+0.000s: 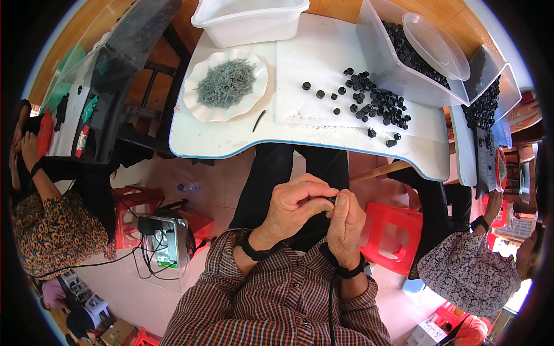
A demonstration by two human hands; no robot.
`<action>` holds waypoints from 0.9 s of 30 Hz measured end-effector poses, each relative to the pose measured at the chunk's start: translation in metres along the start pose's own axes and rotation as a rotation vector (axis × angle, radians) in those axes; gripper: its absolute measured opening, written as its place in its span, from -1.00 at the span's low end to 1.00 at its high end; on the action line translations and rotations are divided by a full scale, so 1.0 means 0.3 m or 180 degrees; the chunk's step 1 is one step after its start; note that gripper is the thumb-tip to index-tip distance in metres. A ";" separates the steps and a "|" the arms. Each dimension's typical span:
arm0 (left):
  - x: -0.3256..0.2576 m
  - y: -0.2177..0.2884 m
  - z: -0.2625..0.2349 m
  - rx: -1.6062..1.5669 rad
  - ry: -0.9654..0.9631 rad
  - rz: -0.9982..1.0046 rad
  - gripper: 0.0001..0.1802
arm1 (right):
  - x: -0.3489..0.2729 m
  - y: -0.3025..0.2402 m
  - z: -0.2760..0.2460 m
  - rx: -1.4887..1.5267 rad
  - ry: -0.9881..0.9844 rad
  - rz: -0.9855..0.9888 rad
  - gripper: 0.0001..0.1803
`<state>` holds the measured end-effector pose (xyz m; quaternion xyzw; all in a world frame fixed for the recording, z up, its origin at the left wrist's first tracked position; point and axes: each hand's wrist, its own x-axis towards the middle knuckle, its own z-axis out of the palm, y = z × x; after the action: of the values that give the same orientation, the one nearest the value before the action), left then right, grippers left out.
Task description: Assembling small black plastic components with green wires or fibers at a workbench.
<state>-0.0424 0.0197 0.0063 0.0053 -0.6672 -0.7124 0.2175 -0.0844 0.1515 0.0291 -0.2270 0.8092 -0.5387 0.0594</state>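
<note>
From the head view, my left hand (297,202) and my right hand (345,219) meet over my lap, just below the edge of the white rounded table (231,141). Both are curled narrow, fingertips pinched together on a small black plastic cap (332,199), which is mostly hidden between them. Black straps circle both wrists above my checked sleeves.

On the table, a loose pile of small black round caps (375,104) lies on a white board. To its left sits a white scalloped plate (199,109) heaped with thin grey-green pins, with a short black stick (259,120) just beside it. A clear plastic bin (404,78) of more black caps stands behind the pile, and a white tub (248,20) stands at the far edge.
</note>
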 end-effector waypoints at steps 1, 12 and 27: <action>-0.003 -0.003 0.005 -0.0007 -0.0005 0.0004 -0.76 | 0.000 0.002 -0.003 -0.0080 -0.0003 -0.0044 -0.67; -0.014 0.026 0.025 0.0401 -0.0115 0.0205 -0.76 | -0.009 -0.006 -0.052 -0.0074 -0.0318 0.0029 -0.68; -0.045 -0.044 0.079 0.0428 0.0328 0.0201 -0.82 | -0.010 0.029 -0.023 -0.0110 -0.0146 -0.0046 -0.70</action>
<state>-0.0411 0.0466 -0.0076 0.0355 -0.7013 -0.6575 0.2732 -0.0868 0.1614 0.0236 -0.2461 0.8151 -0.5197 0.0701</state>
